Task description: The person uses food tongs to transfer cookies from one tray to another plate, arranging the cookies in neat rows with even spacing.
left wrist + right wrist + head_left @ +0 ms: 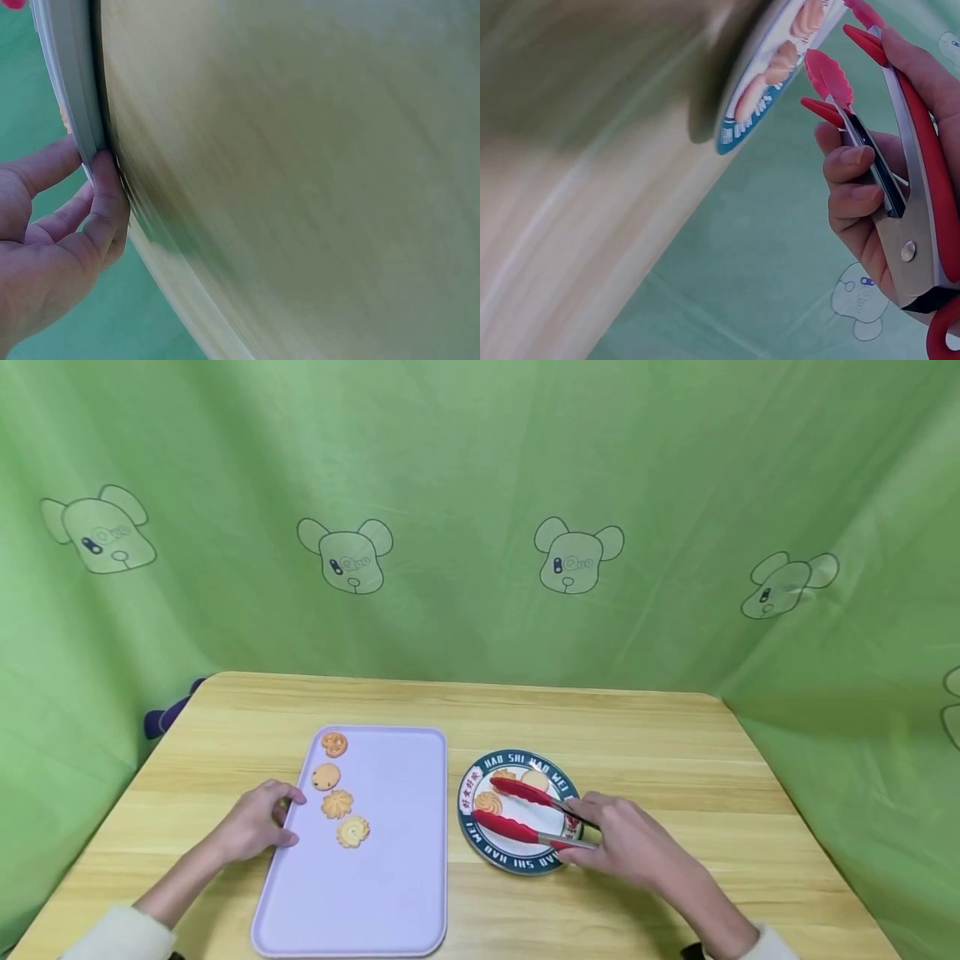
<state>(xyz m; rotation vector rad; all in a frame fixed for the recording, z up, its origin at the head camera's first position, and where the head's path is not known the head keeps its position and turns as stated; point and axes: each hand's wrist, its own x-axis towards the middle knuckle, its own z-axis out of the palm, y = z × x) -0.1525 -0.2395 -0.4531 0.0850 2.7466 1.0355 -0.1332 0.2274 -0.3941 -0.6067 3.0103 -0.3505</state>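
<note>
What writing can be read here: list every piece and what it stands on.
"HAO SHI HAO WEI": white letters round the rim of the plate, appearing twice.
Red characters on the rim's white panel: too small to read surely.
Lettering on the bear faces of the green curtain: too faint.

The head view was bright and evenly lit, with soft shadows on the table. Both wrist views were dimmer and hazy, the table blurred, a dark shadow beside the plate.
</note>
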